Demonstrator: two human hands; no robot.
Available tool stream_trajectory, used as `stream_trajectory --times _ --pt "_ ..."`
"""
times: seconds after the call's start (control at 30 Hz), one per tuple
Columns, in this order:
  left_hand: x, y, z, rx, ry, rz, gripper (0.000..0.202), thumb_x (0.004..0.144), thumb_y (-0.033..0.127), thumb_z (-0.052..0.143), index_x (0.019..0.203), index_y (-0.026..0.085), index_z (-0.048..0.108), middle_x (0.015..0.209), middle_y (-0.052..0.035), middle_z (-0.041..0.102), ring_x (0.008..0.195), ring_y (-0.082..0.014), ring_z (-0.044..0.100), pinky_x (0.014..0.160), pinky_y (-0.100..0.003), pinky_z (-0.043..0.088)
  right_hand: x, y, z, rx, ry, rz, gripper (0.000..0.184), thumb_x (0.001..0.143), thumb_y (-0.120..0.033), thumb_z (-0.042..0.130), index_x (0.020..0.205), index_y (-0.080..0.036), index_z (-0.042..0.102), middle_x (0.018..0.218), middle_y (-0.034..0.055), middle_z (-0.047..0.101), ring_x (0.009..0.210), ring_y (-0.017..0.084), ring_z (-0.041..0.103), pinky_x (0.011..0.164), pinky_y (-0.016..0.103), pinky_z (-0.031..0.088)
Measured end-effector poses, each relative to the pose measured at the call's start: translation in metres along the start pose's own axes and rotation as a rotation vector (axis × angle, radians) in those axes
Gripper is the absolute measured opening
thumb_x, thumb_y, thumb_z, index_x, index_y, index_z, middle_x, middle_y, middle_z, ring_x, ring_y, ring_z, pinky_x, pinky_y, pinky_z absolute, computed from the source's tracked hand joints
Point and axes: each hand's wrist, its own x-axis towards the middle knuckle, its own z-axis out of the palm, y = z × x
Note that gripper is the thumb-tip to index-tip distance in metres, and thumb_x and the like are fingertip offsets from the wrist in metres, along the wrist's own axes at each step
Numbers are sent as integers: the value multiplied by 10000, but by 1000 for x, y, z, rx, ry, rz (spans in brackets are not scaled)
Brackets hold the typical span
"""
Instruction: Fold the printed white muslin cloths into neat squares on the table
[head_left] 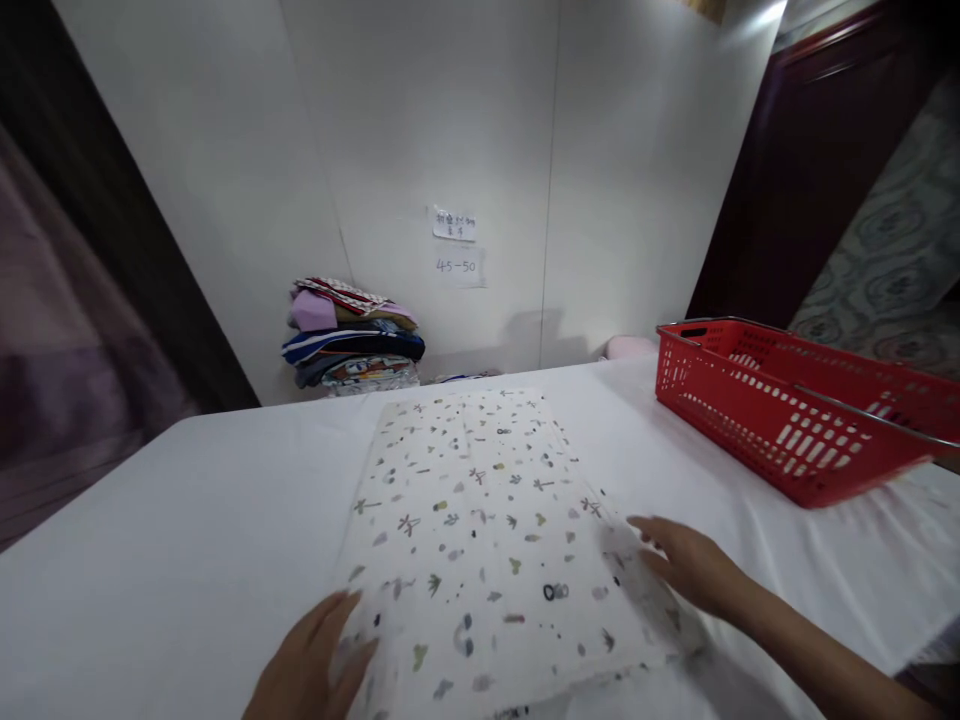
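A white cloth (487,530) printed with small palm trees, leaves and other shapes lies folded flat on the white-covered table (217,540). At its near left edge is my left hand (315,650), fingers apart, fingertips at the fabric; whether they press on it I cannot tell. My right hand (686,560) hovers over or rests at the cloth's right edge, thumb and fingers apart, holding nothing. A shadow falls on the cloth beside that hand. The cloth's near edge shows layers and runs toward the bottom of the view.
A red plastic basket (750,410) with a metal rim stands on the table's right side. Folded clothes (352,335) are stacked at the far edge, by the white wall (450,120). Two paper notes (459,267) hang there, and something pink (630,347) lies behind the table edge.
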Motion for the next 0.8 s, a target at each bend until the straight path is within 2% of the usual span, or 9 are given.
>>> stream_trajectory --times 0.1,0.17,0.23,0.33,0.43,0.57,0.8 --pt "48 42 6 46 -39 163 552 813 522 377 1236 208 541 1375 -54 469 1280 -260 400 1056 -423 349 60 -26 -7 85 27 -66 349 856 -282 395 1067 -201 661 993 54 688 877 189 623 776 268 443" --pt "78 56 17 83 -81 208 581 829 510 375 1278 167 508 1417 -83 415 1329 -270 327 1089 -446 283 102 -39 -5 63 44 15 305 854 -202 406 989 -189 680 986 39 691 913 165 614 789 226 418" --pt "100 59 31 124 -102 185 609 841 491 368 1305 113 476 1439 -124 370 1352 -285 279 1102 -471 232 138 -45 1 37 61 79 303 853 -157 404 995 -172 672 1037 54 678 955 166 600 796 219 404" --pt "117 50 48 160 -111 111 654 852 507 337 1338 78 430 1446 -153 344 1358 -285 263 1101 -477 207 175 -45 9 -9 67 165 282 848 -138 416 984 -137 663 1069 100 659 980 196 589 773 236 397" --pt "118 42 57 176 -108 91 656 865 517 299 1345 88 423 1444 -140 353 1359 -263 266 1106 -455 192 194 -41 14 -49 51 233 231 844 -177 457 935 -118 661 1042 132 656 954 225 593 721 251 397" --pt "116 40 58 186 -100 80 630 864 505 296 1323 104 458 1434 -122 379 1356 -249 273 1111 -441 183 201 -41 19 -81 44 274 212 842 -253 509 971 -141 634 1040 129 647 931 229 593 692 257 394" --pt "118 34 63 177 -102 91 635 855 519 311 1330 122 453 1439 -116 371 1356 -262 274 1106 -459 203 201 -40 21 -74 101 296 253 820 -144 472 1039 -163 599 1037 110 644 931 208 584 681 249 371"
